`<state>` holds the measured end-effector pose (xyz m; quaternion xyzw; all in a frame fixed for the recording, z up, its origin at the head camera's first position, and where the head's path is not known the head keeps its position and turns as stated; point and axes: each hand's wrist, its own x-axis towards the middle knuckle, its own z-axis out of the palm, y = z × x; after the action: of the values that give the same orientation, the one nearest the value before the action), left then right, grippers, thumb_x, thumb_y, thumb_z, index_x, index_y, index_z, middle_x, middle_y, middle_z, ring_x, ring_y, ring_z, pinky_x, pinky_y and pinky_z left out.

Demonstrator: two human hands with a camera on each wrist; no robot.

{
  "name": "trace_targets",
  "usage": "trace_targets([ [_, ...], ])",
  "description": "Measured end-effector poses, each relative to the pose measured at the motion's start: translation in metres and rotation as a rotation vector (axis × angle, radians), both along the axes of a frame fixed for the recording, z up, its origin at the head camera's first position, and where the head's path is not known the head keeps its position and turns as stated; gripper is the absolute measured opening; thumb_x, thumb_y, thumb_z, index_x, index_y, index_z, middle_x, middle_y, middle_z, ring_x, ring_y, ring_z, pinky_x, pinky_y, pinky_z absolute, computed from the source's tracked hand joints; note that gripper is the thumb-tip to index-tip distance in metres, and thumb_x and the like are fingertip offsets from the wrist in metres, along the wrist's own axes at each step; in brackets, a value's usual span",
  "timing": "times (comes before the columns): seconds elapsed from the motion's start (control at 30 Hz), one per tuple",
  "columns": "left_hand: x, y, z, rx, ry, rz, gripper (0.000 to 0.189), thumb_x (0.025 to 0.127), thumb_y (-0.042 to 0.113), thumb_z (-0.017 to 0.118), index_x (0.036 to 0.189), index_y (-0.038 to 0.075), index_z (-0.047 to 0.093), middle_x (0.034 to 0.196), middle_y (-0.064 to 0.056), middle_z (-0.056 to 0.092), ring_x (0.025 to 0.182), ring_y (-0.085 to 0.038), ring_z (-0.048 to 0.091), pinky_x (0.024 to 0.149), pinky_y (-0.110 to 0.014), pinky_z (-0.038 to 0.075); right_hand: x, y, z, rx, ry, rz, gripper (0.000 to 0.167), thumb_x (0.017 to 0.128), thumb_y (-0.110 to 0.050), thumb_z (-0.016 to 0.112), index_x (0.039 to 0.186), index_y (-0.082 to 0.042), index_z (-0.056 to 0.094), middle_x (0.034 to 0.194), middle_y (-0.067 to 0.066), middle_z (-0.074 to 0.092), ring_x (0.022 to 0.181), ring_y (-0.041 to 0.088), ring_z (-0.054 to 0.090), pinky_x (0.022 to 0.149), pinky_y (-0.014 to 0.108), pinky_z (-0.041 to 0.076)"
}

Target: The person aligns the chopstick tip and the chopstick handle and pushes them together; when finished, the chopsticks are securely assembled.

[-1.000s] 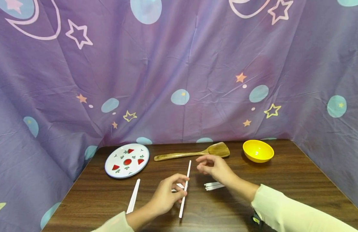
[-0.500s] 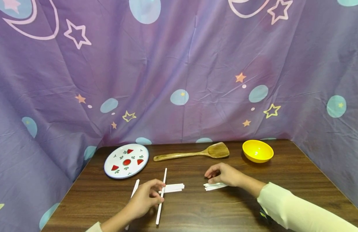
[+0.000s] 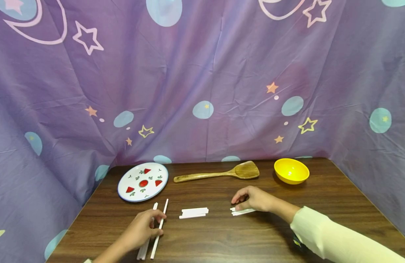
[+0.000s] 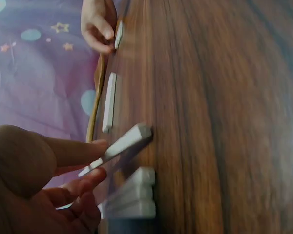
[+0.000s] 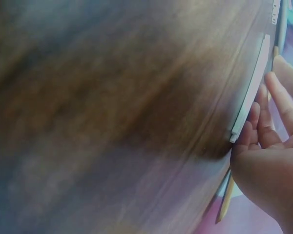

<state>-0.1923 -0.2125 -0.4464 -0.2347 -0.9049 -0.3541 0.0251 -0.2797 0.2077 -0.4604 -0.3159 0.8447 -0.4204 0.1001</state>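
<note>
My left hand (image 3: 141,228) pinches a long white square-ended stick (image 3: 156,243) between thumb and fingers, at the front left of the table. Just left of it lies a group of long white sticks (image 3: 143,250), partly behind the hand. The left wrist view shows the held stick (image 4: 129,140) raised slightly above and apart from that group (image 4: 136,200). My right hand (image 3: 256,199) hovers low with loosely bent fingers over a group of white sticks (image 3: 244,212). In the right wrist view it lies beside these sticks (image 5: 251,92); whether it touches them I cannot tell.
Between the hands lie several short white sticks (image 3: 194,212), side by side. Along the back are a white plate with watermelon patterns (image 3: 135,173), a wooden spatula (image 3: 246,170) and a yellow bowl (image 3: 292,177). A purple curtain (image 3: 176,73) hangs behind the brown table (image 3: 222,241).
My left hand has carried the long stick leftward, from mid-table to beside the long sticks at front left. The right hand came down and slightly right over its sticks, then stayed there.
</note>
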Motion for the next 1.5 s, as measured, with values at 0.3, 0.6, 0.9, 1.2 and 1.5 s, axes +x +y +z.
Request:
trace_targets([
  [0.3,-0.003,-0.012,-0.008,-0.08,0.054,-0.02,0.036,0.073,0.017,0.091,0.106,0.011,0.077,0.093,0.007,0.061,0.085,-0.01,0.055,0.072,-0.026,0.045,-0.001,0.001,-0.003,-0.013,-0.008,0.0,0.02,0.085,-0.013,0.084,0.101,-0.004,0.077,0.095,0.005,0.075,0.083,0.005,0.06,0.076,0.022,0.05],
  [0.6,0.001,-0.019,-0.013,-0.118,0.118,0.096,0.037,0.069,0.023,0.094,0.102,0.022,0.078,0.106,0.005,0.052,0.098,-0.016,0.048,0.082,-0.029,0.044,-0.002,0.003,-0.003,0.014,0.006,0.007,0.021,0.084,-0.014,0.084,0.103,-0.006,0.078,0.098,0.002,0.073,0.088,0.008,0.06,0.079,0.022,0.05],
  [0.9,0.001,-0.031,-0.014,-0.048,0.045,0.008,0.038,0.069,0.015,0.094,0.103,0.01,0.077,0.107,-0.002,0.052,0.093,-0.012,0.056,0.075,-0.024,0.051,0.0,0.003,-0.001,0.031,0.012,0.009,0.022,0.084,-0.017,0.085,0.103,-0.007,0.079,0.098,0.0,0.071,0.09,0.008,0.061,0.081,0.023,0.051],
  [1.2,0.002,-0.031,-0.012,-0.052,0.037,0.007,0.04,0.067,0.015,0.095,0.102,0.009,0.077,0.107,-0.002,0.052,0.092,-0.012,0.057,0.072,-0.024,0.051,0.0,0.003,-0.002,0.031,0.01,0.007,0.022,0.084,-0.016,0.085,0.102,-0.006,0.078,0.098,0.0,0.071,0.09,0.008,0.061,0.081,0.023,0.05],
  [1.5,-0.004,-0.02,-0.002,-0.092,0.086,0.049,0.037,0.071,0.02,0.093,0.102,0.014,0.076,0.107,0.0,0.054,0.096,-0.018,0.053,0.077,-0.025,0.048,0.0,0.003,-0.003,0.038,0.011,0.002,0.023,0.083,-0.017,0.085,0.104,-0.007,0.079,0.099,-0.001,0.071,0.091,0.007,0.061,0.083,0.024,0.051],
])
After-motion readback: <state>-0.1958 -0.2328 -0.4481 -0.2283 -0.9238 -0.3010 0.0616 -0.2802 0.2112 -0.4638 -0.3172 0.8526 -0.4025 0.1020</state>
